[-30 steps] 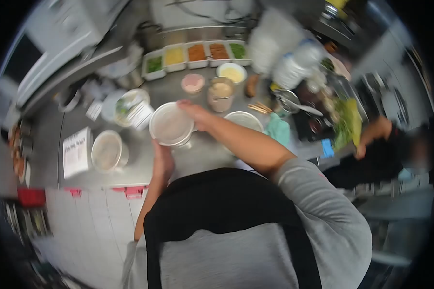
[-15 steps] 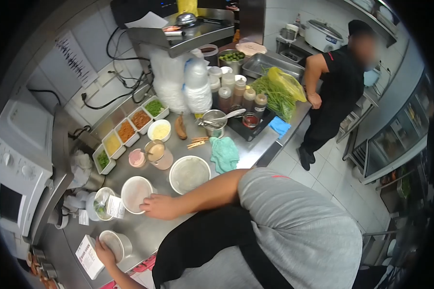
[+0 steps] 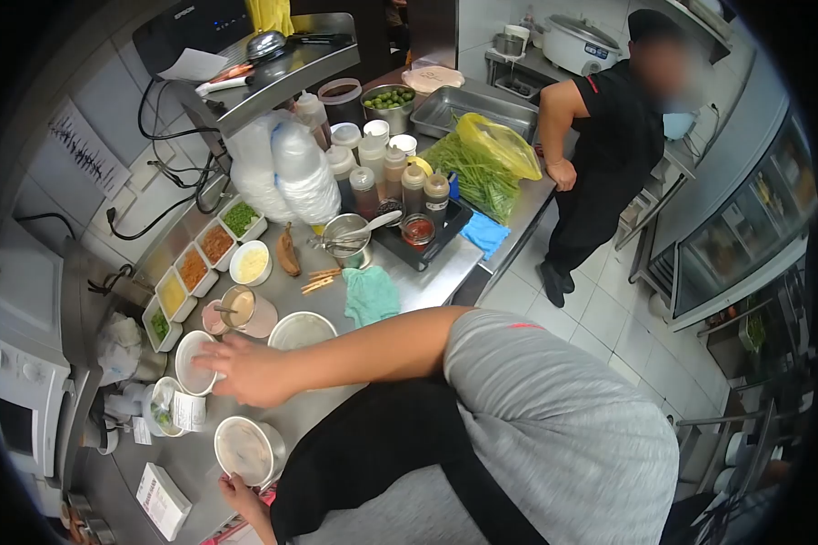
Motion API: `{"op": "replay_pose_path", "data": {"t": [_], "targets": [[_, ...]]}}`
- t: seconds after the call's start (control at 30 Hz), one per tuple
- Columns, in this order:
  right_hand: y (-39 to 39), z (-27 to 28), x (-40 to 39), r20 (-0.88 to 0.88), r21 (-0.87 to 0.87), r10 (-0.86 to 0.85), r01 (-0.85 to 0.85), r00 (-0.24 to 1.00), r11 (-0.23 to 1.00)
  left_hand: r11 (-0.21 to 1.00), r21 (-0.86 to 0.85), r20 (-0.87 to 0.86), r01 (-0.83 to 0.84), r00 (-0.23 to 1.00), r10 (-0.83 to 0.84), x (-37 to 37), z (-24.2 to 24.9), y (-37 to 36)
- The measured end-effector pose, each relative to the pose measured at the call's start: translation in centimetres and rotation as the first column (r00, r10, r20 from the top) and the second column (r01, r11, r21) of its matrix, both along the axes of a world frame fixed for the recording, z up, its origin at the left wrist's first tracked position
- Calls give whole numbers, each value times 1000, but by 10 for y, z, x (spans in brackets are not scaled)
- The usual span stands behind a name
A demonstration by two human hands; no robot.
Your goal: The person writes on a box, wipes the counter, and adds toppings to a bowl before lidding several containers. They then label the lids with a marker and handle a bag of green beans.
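Since half a second ago, the right hand [image 3: 245, 371] has slid onto the white bowl [image 3: 194, 361] (fingers spread over its rim, resting rather than clenched). That bowl stands on the steel tabletop [image 3: 409, 282] beside the sauce cup [image 3: 239, 309]. Left hand [image 3: 238, 491] now sits just under the lidded tub [image 3: 245, 450], touching its near edge; whether this grip closes, I cannot tell.
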State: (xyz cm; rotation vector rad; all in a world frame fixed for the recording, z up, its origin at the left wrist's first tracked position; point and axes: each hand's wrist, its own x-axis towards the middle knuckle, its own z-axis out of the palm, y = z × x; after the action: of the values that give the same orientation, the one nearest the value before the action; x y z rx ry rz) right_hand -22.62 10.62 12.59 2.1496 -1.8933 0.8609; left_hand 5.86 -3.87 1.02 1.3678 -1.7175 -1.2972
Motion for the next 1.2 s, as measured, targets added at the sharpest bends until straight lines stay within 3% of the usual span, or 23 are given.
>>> {"op": "replay_pose_path", "data": {"t": [0.07,0.13,0.17,0.2,0.27,0.3,0.33,0.37,0.43,0.5,0.53,0.6,0.63,0.7,0.73,0.77,0.8,0.87,0.93,0.97,1.0,1.1,1.2], "targets": [[44,28,-25,66,-58,-6,10,998,998,998,16,67,-67,996,66,-10,10,15],[78,26,-65,158,-262,7,35,987,964,993,-1,114,-119,986,118,-11,11,21],[107,42,-82,244,-248,-50,112,969,962,947,-305,212,-103,962,174,-2,-7,3],[128,37,-108,220,-326,-152,219,964,920,818,-574,296,-35,923,247,9,-24,-9],[186,46,-157,278,-299,-326,404,904,865,701,-707,240,-87,904,353,-19,25,29],[213,49,-178,266,-278,-482,546,835,791,664,-742,198,-99,913,358,-32,43,44],[237,48,-204,354,-308,-529,630,771,712,624,-773,155,-114,920,360,-46,60,59],[262,31,-247,286,-378,-612,674,737,634,607,-784,102,-131,937,334,-63,77,77],[303,-1,-311,557,-314,-557,776,617,547,641,-750,-56,-164,981,184,-103,103,114],[330,-53,-371,738,-44,-514,792,437,609,794,-592,-257,-135,966,-28,-145,119,150],[335,-71,-383,678,75,-611,789,408,610,876,-474,-362,-83,926,-108,-168,126,169],[335,-115,-411,572,202,-706,762,418,615,908,-330,-494,259,772,-399,-218,135,214],[330,-141,-429,540,214,-711,744,450,633,857,-250,-548,450,664,-509,-243,138,239],[318,-161,-437,730,389,-617,565,292,728,654,-72,-695,753,433,-575,-295,125,289],[314,-152,-430,777,392,-590,565,218,726,425,43,-792,904,290,-537,-323,129,320],[314,-144,-421,814,409,-565,558,135,722,225,204,-827,953,291,-481,-345,125,347],[315,-141,-421,833,386,-528,506,169,771,64,246,-835,967,245,-493,-369,120,373],[324,-126,-411,804,331,-542,573,244,750,-132,379,-838,916,279,-469,-416,94,417],[347,-91,-390,818,196,-478,628,318,753,-22,522,-777,853,464,-427,-465,58,450],[376,-64,-367,839,103,-413,643,353,759,158,582,-698,798,590,-406,-497,43,463],[431,-34,-332,928,131,-312,606,204,785,329,636,-610,698,716,-340,-523,30,476],[505,-16,-274,917,221,-375,613,133,758,580,581,-524,571,808,-271,-564,16,477],[538,-49,-257,908,317,-418,592,37,741,814,426,-367,394,898,-243,-615,-52,457]]}}
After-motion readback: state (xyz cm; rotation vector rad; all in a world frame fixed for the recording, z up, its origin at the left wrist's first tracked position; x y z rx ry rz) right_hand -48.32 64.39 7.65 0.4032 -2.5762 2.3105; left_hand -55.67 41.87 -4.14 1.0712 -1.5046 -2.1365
